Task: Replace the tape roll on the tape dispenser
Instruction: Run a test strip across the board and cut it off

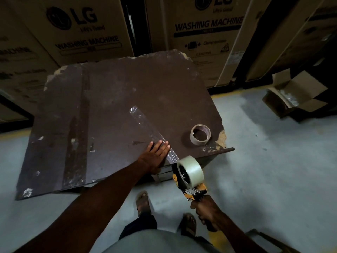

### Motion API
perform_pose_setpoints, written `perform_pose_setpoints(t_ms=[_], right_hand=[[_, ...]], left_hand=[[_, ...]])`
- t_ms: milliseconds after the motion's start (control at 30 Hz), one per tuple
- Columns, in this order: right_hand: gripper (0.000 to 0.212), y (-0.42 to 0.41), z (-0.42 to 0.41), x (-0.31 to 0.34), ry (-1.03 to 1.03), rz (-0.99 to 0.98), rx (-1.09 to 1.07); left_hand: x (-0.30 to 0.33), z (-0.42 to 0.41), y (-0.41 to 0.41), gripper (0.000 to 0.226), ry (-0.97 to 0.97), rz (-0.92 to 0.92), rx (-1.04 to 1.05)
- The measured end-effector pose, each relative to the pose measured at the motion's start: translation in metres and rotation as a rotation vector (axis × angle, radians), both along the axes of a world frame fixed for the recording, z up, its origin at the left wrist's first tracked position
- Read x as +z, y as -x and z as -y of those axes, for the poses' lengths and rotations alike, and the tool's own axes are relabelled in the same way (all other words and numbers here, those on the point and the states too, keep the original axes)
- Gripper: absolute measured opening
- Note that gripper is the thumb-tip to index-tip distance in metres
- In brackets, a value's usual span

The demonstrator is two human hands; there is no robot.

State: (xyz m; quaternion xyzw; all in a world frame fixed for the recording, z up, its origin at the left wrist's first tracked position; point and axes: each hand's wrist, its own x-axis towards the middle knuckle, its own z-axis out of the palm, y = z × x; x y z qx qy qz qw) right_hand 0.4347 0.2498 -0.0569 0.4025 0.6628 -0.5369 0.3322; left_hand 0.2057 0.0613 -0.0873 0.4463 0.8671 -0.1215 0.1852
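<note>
Lowest in the head view: a pale shirt front, dark trouser legs and two sandalled feet (144, 201) on the grey floor (273, 161). Just above, right hand (205, 209) curled tight round the handle of the tape dispenser (189, 187), yellow and black, held off the near right edge of the bench (109, 92). Mounted on it, a full roll of clear tape (190, 170), standing on edge. From the roll, a drawn-out strip of tape (144, 121) running up and left across the dark bench top, stuck down, crinkled at its far end. Left hand (156, 157) flat on the bench beside and partly over the near end of that strip, fingers straight and spread, pressing rather than gripping. To the right, near the chipped bench corner, an empty cardboard core (200, 134) lying flat, well apart from both hands. Behind, large washing-machine cartons (87, 30); off to the right, an open small box (295, 95) on the floor.

Judged from this: new roll already seated, old core set aside, so the swap itself looks done; step in hand seems a test pull of the fresh tape. Next move calls for holding the strip down firmly and tilting the dispenser so its blade bites and cuts cleanly. Blade itself too small to make out.
</note>
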Motion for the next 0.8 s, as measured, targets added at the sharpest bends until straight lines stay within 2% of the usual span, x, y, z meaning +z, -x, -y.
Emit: perform_pose_setpoints(t_ms=[133,433,533,633,700,800], right_hand=[[0.005,-0.006,-0.013,0.015,0.145,0.05,-0.014],[0.032,0.0,-0.03,0.031,0.603,0.117,-0.161],[0.043,0.023,-0.024,0.04,0.786,0.106,-0.195],[0.03,0.055,-0.013,0.048,0.925,0.049,-0.207],[0.022,0.08,-0.005,0.054,1.002,-0.006,-0.233],[0.02,0.122,0.014,0.063,1.117,-0.084,-0.244]], left_hand=[[-0.002,-0.001,-0.002,0.107,-0.017,0.005,0.032],[0.015,0.028,-0.012,0.097,-0.066,0.049,0.075],[0.02,0.037,-0.006,0.102,-0.096,0.061,0.061],[0.02,0.044,0.003,0.101,-0.18,0.12,0.013],[0.02,0.051,0.013,0.085,-0.29,0.188,0.056],[0.055,0.065,0.032,0.048,-0.503,0.277,0.236]])
